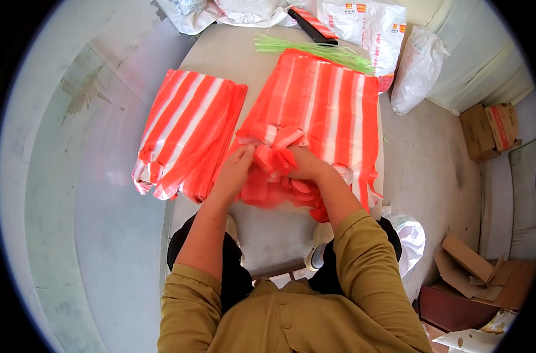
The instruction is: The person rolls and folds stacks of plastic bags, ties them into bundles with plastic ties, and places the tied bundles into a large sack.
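My left hand [239, 166] is closed on the left side of a bunched red-and-white striped plastic bag [272, 157]. My right hand [307, 165] grips the same bunch from the other side, its fingers partly hidden by the crumpled film. The bunch sits over the front end of a wide stack of striped plastic bags [329, 109] lying flat on the table. To the left lies a second, folded stack of striped bags [188, 126], apart from both hands, with crumpled ends facing me.
Green plastic ties [315, 52] lie across the far end of the wide stack. Behind them are a black object with a striped top [314, 26] and printed white sacks [362, 29] along the back of the table [221, 50]. Cardboard boxes [488, 130] stand on the floor at right.
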Demonstrator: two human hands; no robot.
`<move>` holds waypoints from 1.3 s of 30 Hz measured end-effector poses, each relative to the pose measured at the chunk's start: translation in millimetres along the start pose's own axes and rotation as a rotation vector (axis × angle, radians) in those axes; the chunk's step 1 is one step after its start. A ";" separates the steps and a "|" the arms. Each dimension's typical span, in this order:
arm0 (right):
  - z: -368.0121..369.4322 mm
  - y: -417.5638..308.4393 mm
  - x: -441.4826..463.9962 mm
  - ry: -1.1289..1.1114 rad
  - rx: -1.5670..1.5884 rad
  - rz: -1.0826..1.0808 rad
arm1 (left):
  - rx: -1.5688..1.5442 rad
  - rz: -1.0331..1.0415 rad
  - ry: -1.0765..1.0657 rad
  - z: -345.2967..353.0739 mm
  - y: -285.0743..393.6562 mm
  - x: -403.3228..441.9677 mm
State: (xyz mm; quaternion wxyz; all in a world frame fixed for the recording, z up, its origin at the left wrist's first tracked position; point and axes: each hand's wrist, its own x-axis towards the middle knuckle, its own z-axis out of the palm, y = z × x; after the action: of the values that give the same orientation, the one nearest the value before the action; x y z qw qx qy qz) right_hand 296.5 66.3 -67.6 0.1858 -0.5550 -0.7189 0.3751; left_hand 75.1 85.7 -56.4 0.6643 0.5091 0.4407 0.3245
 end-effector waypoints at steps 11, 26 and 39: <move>16.4 5.2 1.3 0.433 -0.019 -0.054 | -0.320 0.035 -0.026 11.9 20.7 -4.4; -18.9 53.8 2.3 0.777 1.825 -0.156 | -0.388 -0.102 0.108 16.3 7.0 4.4; 16.5 -7.4 -83.2 0.582 1.882 -0.006 | -0.894 -0.196 -0.103 56.3 26.6 19.7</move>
State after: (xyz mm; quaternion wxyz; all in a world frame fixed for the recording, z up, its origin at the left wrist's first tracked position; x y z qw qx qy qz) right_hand 306.5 -17.9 -60.4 0.7225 -0.2493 -0.0547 0.6426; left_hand 135.0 88.2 -30.6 0.8673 0.1440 0.2700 0.3926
